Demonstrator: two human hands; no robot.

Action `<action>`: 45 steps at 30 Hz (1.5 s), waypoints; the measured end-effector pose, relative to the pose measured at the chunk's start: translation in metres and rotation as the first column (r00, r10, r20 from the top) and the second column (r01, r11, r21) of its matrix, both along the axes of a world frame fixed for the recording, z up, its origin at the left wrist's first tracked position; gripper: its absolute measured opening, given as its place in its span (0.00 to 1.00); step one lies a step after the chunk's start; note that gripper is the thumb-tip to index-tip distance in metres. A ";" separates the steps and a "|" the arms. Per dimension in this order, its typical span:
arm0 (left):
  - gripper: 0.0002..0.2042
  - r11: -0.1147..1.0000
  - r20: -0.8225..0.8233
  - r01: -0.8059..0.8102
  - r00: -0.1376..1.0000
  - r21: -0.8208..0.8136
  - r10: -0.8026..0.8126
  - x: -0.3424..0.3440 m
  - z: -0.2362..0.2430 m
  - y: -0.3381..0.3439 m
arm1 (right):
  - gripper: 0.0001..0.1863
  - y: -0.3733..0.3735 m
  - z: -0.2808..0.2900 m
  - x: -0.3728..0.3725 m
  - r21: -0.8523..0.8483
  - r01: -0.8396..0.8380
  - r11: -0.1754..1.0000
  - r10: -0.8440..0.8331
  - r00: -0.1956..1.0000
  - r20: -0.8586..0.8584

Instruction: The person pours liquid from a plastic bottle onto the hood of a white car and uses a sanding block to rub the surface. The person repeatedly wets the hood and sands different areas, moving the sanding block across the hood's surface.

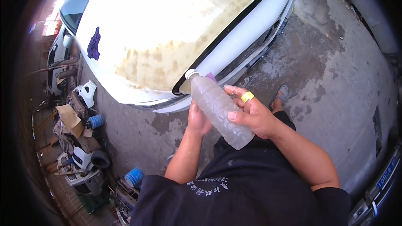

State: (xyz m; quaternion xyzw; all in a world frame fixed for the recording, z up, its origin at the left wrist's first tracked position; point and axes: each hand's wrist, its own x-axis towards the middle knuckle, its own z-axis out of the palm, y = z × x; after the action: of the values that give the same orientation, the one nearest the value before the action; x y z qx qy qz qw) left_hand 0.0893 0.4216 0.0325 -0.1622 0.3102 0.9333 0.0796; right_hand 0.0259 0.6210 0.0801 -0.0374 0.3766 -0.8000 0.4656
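Note:
A cloudy plastic bottle (220, 109) with a white cap is tilted in front of my body, its cap toward the car. My left hand (200, 117) grips it from the left, with the fingers hidden behind it. On the other side, my right hand (257, 115) has its thumb on the bottle, and yellow tape is wrapped round one finger. A small purple piece (210, 76) shows behind the bottle near its neck. Beyond is a white car hood (167, 37) with bare yellowish-brown patches. A dark purple cloth (94, 44) lies on its left side.
The car's front bumper (251, 54) runs close by on the far side. Car parts and scrap (81, 159) are heaped at the left, with blue cans (134, 177) among them. Wet patches mark the concrete floor (331, 88). Another vehicle's plate (386, 173) shows at lower right.

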 end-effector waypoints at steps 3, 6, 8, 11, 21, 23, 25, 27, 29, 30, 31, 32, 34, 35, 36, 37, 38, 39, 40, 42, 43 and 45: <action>0.26 0.989 -0.062 0.019 0.998 0.145 -0.010 -0.003 0.003 0.005 | 0.43 0.002 -0.002 -0.003 -0.021 -0.016 1.000 0.017 0.996 0.087; 0.24 0.991 0.006 -0.018 1.000 0.132 0.018 0.000 0.000 0.004 | 0.43 0.004 -0.004 -0.009 -0.083 -0.026 0.996 0.040 0.984 0.172; 0.22 0.997 0.078 -0.059 0.995 0.058 0.054 0.002 -0.001 0.000 | 0.43 0.005 -0.002 -0.011 -0.123 -0.013 0.992 0.037 0.979 0.198; 0.17 0.975 0.132 -0.141 0.978 -0.173 0.165 0.000 0.000 -0.014 | 0.43 0.012 -0.002 -0.011 -0.148 0.014 0.989 0.016 0.980 0.200; 0.10 -0.126 0.107 0.138 0.969 -0.982 0.225 0.020 -0.010 -0.142 | 0.41 0.038 -0.021 -0.010 -0.028 0.075 0.997 -0.069 0.984 0.162; 0.12 -0.314 0.130 0.174 0.979 -0.933 0.156 0.017 -0.009 -0.145 | 0.41 0.040 -0.025 -0.007 -0.008 0.090 0.996 -0.087 0.985 0.152; 0.14 -0.512 0.159 0.189 0.982 -0.838 0.102 0.020 -0.016 -0.152 | 0.41 0.041 -0.026 -0.002 -0.001 0.095 0.995 -0.094 0.985 0.146; 0.17 -0.672 0.123 0.107 0.992 -0.732 0.024 0.023 -0.030 -0.163 | 0.41 0.041 -0.026 0.002 -0.002 0.090 0.996 -0.088 0.984 0.157; 0.17 -0.790 0.057 -0.034 0.995 -0.612 -0.087 0.026 -0.040 -0.175 | 0.40 0.041 -0.026 0.003 0.002 0.091 0.996 -0.090 0.983 0.158; 0.17 -0.831 0.033 -0.106 0.988 -0.546 -0.148 0.025 -0.042 -0.177 | 0.40 0.042 -0.027 0.004 0.011 0.094 0.996 -0.095 0.983 0.154; 0.18 -0.843 0.024 -0.125 0.987 -0.522 -0.162 0.023 -0.043 -0.180 | 0.40 0.042 -0.028 0.004 0.020 0.097 0.995 -0.099 0.984 0.151; 0.18 -0.855 0.016 -0.144 0.984 -0.498 -0.175 0.020 -0.045 -0.184 | 0.40 0.042 -0.029 0.005 0.030 0.107 0.994 -0.110 0.981 0.158; 0.19 -0.865 0.011 -0.178 0.978 -0.470 -0.208 0.012 -0.041 -0.184 | 0.40 0.044 -0.029 0.003 0.047 0.126 0.991 -0.132 0.977 0.166; 0.19 -0.863 0.016 -0.193 0.974 -0.467 -0.226 0.009 -0.038 -0.183 | 0.40 0.044 -0.029 0.003 0.046 0.125 0.991 -0.131 0.978 0.163; 0.19 -0.861 0.019 -0.209 0.969 -0.463 -0.245 0.005 -0.035 -0.183 | 0.40 0.045 -0.029 0.001 0.043 0.124 0.991 -0.129 0.979 0.158; 0.19 -0.860 0.012 -0.217 0.968 -0.462 -0.250 0.003 -0.036 -0.183 | 0.40 0.045 -0.029 0.000 0.040 0.123 0.992 -0.128 0.980 0.153; 0.19 -0.858 0.005 -0.224 0.967 -0.462 -0.255 0.001 -0.037 -0.182 | 0.40 0.045 -0.028 -0.001 0.033 0.123 0.992 -0.127 0.980 0.153; 0.19 -0.856 -0.002 -0.234 0.965 -0.461 -0.262 -0.002 -0.037 -0.181 | 0.40 0.045 -0.028 -0.002 0.025 0.125 0.992 -0.128 0.980 0.152; 0.19 -0.852 -0.006 -0.250 0.960 -0.459 -0.279 -0.006 -0.037 -0.180 | 0.40 0.046 -0.028 -0.003 0.017 0.127 0.992 -0.128 0.980 0.151; 0.19 -0.841 -0.014 -0.286 0.949 -0.459 -0.315 -0.014 -0.037 -0.177 | 0.40 0.047 -0.028 -0.002 0.028 0.123 0.992 -0.126 0.980 0.157; 0.19 -0.841 -0.008 -0.287 0.948 -0.459 -0.319 -0.018 -0.036 -0.175 | 0.40 0.049 -0.028 -0.002 0.035 0.123 0.992 -0.127 0.979 0.160; 0.19 -0.841 0.008 -0.287 0.945 -0.459 -0.327 -0.021 -0.034 -0.171 | 0.40 0.053 -0.030 -0.003 0.033 0.123 0.992 -0.127 0.978 0.164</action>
State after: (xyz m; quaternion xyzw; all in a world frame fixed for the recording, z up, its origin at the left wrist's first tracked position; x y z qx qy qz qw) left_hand 0.0683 0.2508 -0.0011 0.0489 0.9863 -0.0582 -0.1465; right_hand 0.0229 0.6741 0.0498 0.0581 0.3472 -0.8237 0.4444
